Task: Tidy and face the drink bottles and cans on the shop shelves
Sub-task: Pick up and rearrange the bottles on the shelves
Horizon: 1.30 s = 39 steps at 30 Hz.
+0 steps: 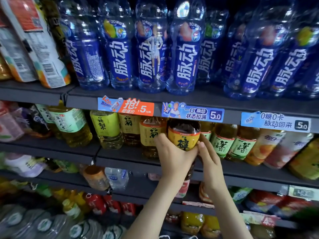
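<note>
Bottle: a dark tea bottle (183, 133) with an orange-yellow label is held upright in front of the middle shelf (127, 155), its label facing out.
Left hand (174, 156): fingers curl round the bottle's left side.
Right hand (209, 157): grips the right side, thumb on the label.
Neighbours: a yellow-label bottle (149, 135) stands just left, green-label tea bottles (222, 144) just right.
Above: blue drink bottles (184, 54) line the upper shelf, with price tags (192, 112) on its edge.

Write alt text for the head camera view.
A left hand and a right hand grip an amber-labelled bottle of dark drink at the front of a middle shelf, between yellow-labelled bottles and green-labelled bottles. Blue-labelled bottles line the shelf above, with price tags on its edge.
</note>
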Each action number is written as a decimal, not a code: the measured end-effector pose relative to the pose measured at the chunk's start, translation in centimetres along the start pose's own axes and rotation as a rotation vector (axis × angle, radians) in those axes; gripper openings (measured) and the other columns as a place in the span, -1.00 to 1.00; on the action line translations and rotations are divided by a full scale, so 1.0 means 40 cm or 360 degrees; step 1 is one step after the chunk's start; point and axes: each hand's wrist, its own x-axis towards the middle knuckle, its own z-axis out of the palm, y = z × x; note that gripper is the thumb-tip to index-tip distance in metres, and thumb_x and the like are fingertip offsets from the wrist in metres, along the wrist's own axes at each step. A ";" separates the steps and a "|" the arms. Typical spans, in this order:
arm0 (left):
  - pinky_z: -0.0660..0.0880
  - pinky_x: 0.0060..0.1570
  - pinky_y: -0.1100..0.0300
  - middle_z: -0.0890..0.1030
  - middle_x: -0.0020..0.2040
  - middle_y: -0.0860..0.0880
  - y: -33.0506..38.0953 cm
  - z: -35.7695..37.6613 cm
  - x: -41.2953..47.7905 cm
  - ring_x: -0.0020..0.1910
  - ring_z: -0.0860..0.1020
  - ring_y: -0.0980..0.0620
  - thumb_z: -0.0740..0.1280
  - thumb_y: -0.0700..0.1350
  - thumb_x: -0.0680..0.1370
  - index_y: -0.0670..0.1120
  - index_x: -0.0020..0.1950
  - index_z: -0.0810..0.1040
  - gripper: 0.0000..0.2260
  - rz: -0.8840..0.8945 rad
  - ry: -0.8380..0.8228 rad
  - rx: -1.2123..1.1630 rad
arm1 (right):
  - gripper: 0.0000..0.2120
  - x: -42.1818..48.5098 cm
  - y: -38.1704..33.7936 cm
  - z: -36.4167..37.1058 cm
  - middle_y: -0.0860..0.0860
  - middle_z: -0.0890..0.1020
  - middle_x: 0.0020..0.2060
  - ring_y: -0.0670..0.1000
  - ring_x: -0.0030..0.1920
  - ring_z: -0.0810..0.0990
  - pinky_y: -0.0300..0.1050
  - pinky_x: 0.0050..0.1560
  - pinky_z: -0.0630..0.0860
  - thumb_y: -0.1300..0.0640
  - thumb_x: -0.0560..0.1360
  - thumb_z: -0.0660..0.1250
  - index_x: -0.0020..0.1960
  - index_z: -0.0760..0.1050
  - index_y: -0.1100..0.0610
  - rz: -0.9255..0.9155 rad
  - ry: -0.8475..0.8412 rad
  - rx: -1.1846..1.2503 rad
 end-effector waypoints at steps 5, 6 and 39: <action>0.47 0.07 0.17 0.36 0.08 -0.08 -0.059 0.056 0.010 0.12 0.43 -0.04 0.48 0.21 0.23 -0.08 0.11 0.25 -0.34 0.0195 0.0117 -0.0021 | -0.66 0.006 0.058 -0.019 -0.11 0.41 0.37 -0.15 0.36 0.38 -0.08 0.39 0.33 0.15 0.64 0.07 0.39 0.28 -0.07 -0.0004 0.0009 -0.0198; 0.45 0.10 0.20 0.35 0.10 -0.10 -0.067 0.062 0.005 0.14 0.41 -0.04 0.45 0.24 0.26 -0.07 0.14 0.25 -0.34 0.0222 0.0110 0.0027 | -0.64 0.007 0.071 -0.026 -0.12 0.36 0.39 -0.13 0.39 0.33 -0.07 0.41 0.29 0.20 0.64 0.07 0.38 0.24 -0.09 0.0042 -0.0015 -0.0233; 0.43 0.03 0.21 0.42 0.17 -0.04 -0.187 -0.871 0.138 0.11 0.49 -0.03 0.29 -0.09 0.55 -0.10 0.27 0.40 -0.70 -0.0765 -0.0155 0.0646 | -0.65 -0.252 0.076 0.792 0.14 0.53 0.03 0.17 0.08 0.51 -0.02 0.05 0.44 0.22 0.45 0.41 0.19 0.43 0.23 0.0156 -0.0044 -0.0899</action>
